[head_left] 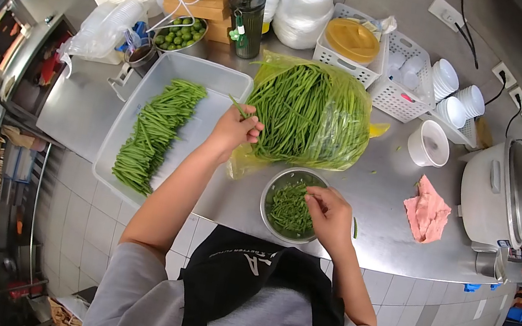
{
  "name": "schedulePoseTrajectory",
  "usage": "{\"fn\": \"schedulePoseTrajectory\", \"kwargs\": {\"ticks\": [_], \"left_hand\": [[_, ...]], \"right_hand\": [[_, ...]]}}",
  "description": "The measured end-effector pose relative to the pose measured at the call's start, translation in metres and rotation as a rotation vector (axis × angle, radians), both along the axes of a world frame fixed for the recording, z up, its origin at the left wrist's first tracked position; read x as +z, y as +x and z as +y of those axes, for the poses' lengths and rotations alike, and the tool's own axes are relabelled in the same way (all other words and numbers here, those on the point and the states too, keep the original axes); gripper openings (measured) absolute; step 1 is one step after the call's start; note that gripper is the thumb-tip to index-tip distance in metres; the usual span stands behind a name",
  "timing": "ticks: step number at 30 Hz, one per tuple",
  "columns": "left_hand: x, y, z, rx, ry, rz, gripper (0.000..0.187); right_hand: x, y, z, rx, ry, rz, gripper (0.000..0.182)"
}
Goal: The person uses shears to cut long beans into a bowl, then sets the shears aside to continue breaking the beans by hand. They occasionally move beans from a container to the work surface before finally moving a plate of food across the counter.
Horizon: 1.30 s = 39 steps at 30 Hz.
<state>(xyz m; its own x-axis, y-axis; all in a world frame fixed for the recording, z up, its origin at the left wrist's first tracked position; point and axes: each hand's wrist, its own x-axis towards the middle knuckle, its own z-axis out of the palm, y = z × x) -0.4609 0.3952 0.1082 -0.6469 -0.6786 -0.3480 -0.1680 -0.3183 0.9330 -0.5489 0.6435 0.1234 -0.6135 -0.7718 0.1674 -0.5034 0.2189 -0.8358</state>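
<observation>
My left hand point(236, 132) is closed on a green bean point(237, 106), between the tub and the bag. The clear plastic tub point(222, 76) holds a row of green beans point(158, 134) along its left side. To the right, a yellowish plastic bag point(354, 120) lies open, full of long green beans point(299, 107). My right hand point(330, 220) is over the right rim of a metal bowl point(266, 200), thumb and fingers pinched together. Short green bean pieces point(292, 209) lie in the bowl. Whatever the right fingertips hold is too small to make out.
A pink cloth point(427, 212) and a white cup point(429, 144) lie to the right, before a rice cooker point(498, 194). Behind stand white baskets point(402, 76), a dark tumbler point(245, 24) and a bowl of green limes point(179, 35). The steel counter point(373, 242) ends near my apron.
</observation>
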Motion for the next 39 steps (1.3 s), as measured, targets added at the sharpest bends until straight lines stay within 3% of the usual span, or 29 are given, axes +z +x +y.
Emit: {"fn": "schedulePoseTrajectory", "kwargs": {"ticks": [3,5,9,11,12,15,19,22,27,28,31,34,37,39], "left_hand": [[0.021,0.008,0.015,0.045,-0.03,0.085,0.032],[0.04,0.02,0.032,-0.047,-0.108,0.124,0.034],[0.059,0.033,0.071,-0.265,-0.09,0.137,0.039],[0.049,0.032,0.088,-0.277,-0.047,0.199,0.036],[0.044,0.032,0.095,-0.282,-0.025,0.231,0.035],[0.032,0.033,0.106,-0.297,0.053,0.313,0.028],[0.027,0.044,0.11,-0.373,0.12,0.235,0.026],[0.018,0.054,0.11,-0.364,0.125,0.171,0.028],[0.011,0.06,0.12,-0.427,0.202,0.099,0.026],[0.01,0.059,0.122,-0.427,0.193,0.092,0.026],[0.009,0.061,0.122,-0.382,0.111,0.03,0.023],[0.019,0.065,0.116,-0.528,0.031,-0.058,0.022],[0.019,0.065,0.119,-0.667,-0.043,-0.125,0.023],[0.019,0.065,0.12,-0.683,-0.034,-0.122,0.023]], "right_hand": [[0.004,0.0,0.002,0.012,0.016,0.005,0.013],[0.012,0.002,0.004,0.009,0.042,-0.024,0.014],[0.031,0.016,-0.005,0.074,-0.2,-0.101,0.015],[0.036,0.023,-0.008,0.166,-0.202,-0.216,0.015],[0.034,0.023,-0.004,0.209,-0.056,-0.238,0.016],[0.011,0.027,0.001,0.159,0.029,-0.23,0.017],[0.007,0.034,0.005,0.046,-0.056,-0.604,0.013],[0.002,0.039,0.007,-0.027,-0.161,-0.743,0.014],[-0.008,0.05,0.009,0.04,-0.081,-0.642,0.013],[-0.01,0.052,0.009,0.046,-0.089,-0.62,0.013],[-0.007,0.047,0.012,0.122,-0.119,-0.158,0.018],[0.007,0.027,0.02,0.161,-0.109,0.53,0.036],[0.016,0.015,0.02,0.278,-0.01,0.8,0.044],[0.011,0.01,0.02,0.322,0.002,0.834,0.041]]}}
